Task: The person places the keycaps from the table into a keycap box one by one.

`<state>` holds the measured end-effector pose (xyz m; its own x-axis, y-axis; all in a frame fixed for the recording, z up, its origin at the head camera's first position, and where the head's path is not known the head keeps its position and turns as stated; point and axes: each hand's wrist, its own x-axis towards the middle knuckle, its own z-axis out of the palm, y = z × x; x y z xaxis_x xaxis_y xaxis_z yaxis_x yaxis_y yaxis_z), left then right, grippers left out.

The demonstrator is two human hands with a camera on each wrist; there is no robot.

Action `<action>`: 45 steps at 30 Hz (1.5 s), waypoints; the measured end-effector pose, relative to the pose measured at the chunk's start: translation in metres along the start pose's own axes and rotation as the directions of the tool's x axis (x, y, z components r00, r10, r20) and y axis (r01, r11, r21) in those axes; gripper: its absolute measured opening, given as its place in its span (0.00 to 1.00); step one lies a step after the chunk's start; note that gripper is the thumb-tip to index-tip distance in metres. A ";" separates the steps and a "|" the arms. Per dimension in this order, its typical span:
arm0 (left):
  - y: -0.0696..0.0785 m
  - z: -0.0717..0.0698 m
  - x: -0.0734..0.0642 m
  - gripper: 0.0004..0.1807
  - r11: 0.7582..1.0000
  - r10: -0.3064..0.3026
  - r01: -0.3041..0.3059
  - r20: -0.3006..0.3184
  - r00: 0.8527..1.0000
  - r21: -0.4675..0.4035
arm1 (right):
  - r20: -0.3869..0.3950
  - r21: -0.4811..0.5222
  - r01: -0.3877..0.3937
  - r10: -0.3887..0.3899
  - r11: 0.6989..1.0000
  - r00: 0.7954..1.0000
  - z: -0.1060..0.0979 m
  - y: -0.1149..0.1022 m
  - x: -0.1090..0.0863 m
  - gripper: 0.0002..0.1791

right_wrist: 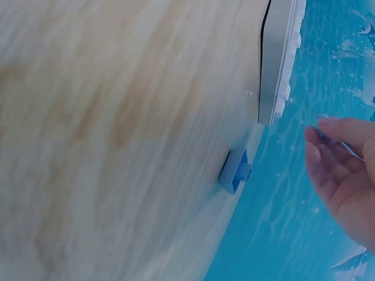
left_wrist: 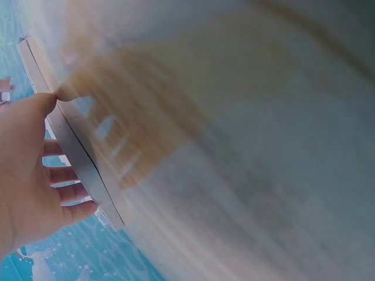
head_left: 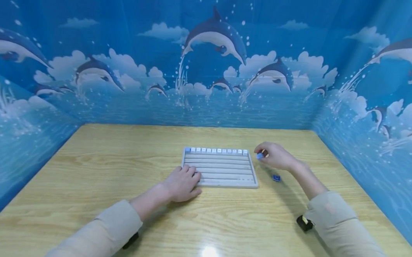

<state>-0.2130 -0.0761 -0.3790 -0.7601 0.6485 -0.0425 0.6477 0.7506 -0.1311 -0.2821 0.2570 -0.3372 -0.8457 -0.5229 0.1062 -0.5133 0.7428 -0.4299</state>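
A pale grey keycap tray with ridged rows lies on the table, and a line of white and blue keycaps fills its back row. My left hand rests on the tray's front left corner, fingers over the top and thumb by the near edge. Beyond the tray's right side, my right hand pinches a blue keycap between thumb and fingertips, above the table. In the right wrist view, fingers mostly hide that keycap. Another blue keycap lies on the table below the right hand, its hollow side showing.
The wooden table reaches back to a blue curtain printed with dolphins, which also hangs along both sides. A black wrist device hangs under the right sleeve.
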 end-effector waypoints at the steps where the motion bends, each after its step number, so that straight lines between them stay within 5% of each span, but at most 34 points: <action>1: 0.000 0.000 0.000 0.26 1.000 -0.001 0.001 0.000 1.000 0.002 | -0.020 -0.013 0.017 -0.017 1.000 1.000 0.001 -0.002 0.001 0.13; 7: -0.001 0.000 -0.001 0.26 1.000 -0.010 0.010 0.002 1.000 0.007 | -0.064 -0.030 0.067 -0.069 0.997 0.996 0.004 -0.014 0.009 0.12; 21: -0.003 -0.003 -0.002 0.27 1.000 -0.009 0.009 0.009 1.000 0.002 | 0.022 -0.066 0.144 -0.143 0.987 0.989 0.014 -0.051 0.042 0.13; 36: -0.004 -0.007 0.002 0.27 1.000 -0.004 0.004 0.019 1.000 0.002 | 0.220 -0.021 0.061 -0.055 0.998 0.974 0.034 -0.084 0.078 0.12; 41: -0.003 -0.007 0.002 0.26 1.000 0.009 -0.009 0.036 0.999 0.002 | 0.227 0.029 0.044 -0.050 0.999 0.973 0.044 -0.091 0.087 0.10; 45: -0.003 -0.005 0.001 0.27 1.000 0.010 -0.010 0.052 0.999 -0.005 | 0.229 0.118 -0.042 0.014 0.992 0.973 0.051 -0.098 0.094 0.08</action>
<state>-0.2157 -0.0767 -0.3739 -0.7551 0.6486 -0.0954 0.6555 0.7447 -0.1252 -0.3036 0.1137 -0.3307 -0.7967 -0.5947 -0.1080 -0.4567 0.7093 -0.5369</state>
